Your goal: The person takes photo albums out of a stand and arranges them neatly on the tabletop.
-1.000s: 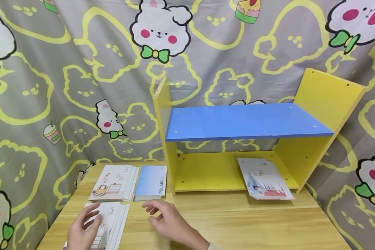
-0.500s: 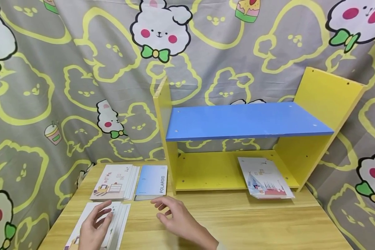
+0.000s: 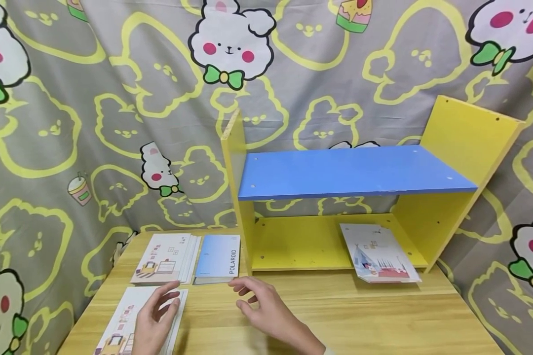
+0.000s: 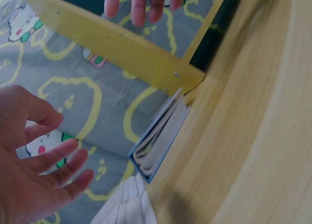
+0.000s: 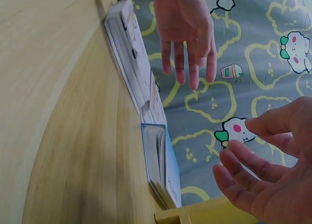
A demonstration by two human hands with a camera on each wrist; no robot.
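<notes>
My left hand [image 3: 156,318] hovers above a white picture-covered album or book [image 3: 117,318] at the table's front left, its fingers loosely bent around nothing. Right of it, over bare wood, my right hand [image 3: 273,313] hangs with relaxed fingers and holds nothing. Just beyond the right hand's fingertips lies a blue album marked POLAROID [image 3: 218,256]. Another white album or book [image 3: 164,259] with a room drawing lies left of the blue one. In the right wrist view the blue album [image 5: 171,173] shows its thick page edges, with both hands apart from it.
A yellow bookshelf with a blue middle board [image 3: 351,170] stands at the back right of the wooden table [image 3: 360,320]. On its bottom board lies a white album or book [image 3: 375,254], jutting past the front edge. A patterned curtain [image 3: 169,123] hangs behind.
Both hands have drifted to the right, the left one from farther over the front white album. The albums and the shelf stay in place; the head view has shifted slightly.
</notes>
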